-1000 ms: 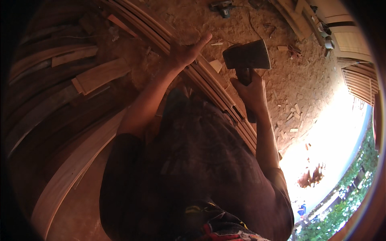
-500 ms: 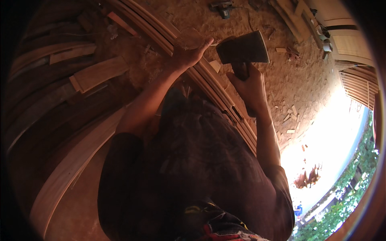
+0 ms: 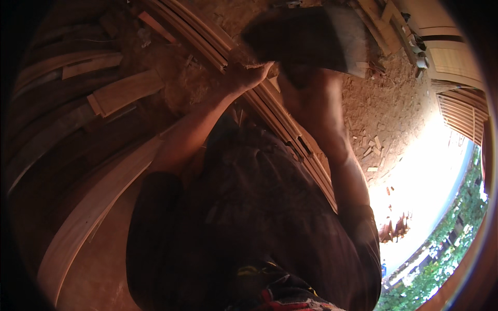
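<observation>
My right hand, smeared by motion, is wrapped round the handle of a hatchet. The hatchet is raised high, its broad dark blade blurred and its paler edge to the right. To its left, my left hand grips a short brown piece of wood, thumb on the near right side; its other fingers are mostly hidden. That hand is over a bundle of long reddish-brown wooden strips, which runs diagonally from the far left toward my right side.
Boards lie stacked at the left, beside a long curved plank. Small wood offcuts are scattered on the earthen floor at the right. More timber lies at the far right, near pale panels.
My right hand has lifted the hatchet, and the blade appears larger and blurred. My left hand has stayed nearly in place with the piece of wood.
</observation>
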A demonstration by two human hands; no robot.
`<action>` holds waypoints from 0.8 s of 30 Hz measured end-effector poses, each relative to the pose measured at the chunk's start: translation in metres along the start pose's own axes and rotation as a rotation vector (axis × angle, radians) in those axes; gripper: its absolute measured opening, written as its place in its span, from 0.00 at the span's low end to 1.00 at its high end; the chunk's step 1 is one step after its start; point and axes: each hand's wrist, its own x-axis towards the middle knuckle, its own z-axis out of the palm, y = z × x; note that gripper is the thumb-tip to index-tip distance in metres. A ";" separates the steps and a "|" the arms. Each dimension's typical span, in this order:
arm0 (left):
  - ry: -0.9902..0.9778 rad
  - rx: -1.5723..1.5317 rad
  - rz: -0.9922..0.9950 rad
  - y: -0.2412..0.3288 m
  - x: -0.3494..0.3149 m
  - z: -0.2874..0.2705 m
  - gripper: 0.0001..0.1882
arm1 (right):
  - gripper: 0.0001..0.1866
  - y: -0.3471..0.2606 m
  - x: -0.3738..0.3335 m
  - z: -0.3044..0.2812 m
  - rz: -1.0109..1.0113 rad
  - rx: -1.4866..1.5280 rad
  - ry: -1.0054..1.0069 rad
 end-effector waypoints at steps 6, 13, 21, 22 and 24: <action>-0.030 0.070 -0.122 -0.053 -0.033 0.033 0.21 | 0.07 0.023 -0.016 -0.004 -0.029 -0.229 -0.182; 0.147 -0.586 0.063 0.004 -0.027 0.010 0.24 | 0.08 0.027 -0.031 0.019 0.000 -0.112 -0.038; -0.002 0.034 -0.029 -0.020 -0.028 0.011 0.24 | 0.19 -0.014 -0.031 -0.007 0.066 0.198 0.091; 0.014 -0.075 -0.074 -0.017 -0.036 0.016 0.24 | 0.19 -0.016 -0.033 -0.005 -0.011 0.089 0.061; 0.037 -0.100 -0.024 -0.004 -0.040 0.017 0.22 | 0.20 -0.004 -0.043 0.005 -0.169 -0.133 0.017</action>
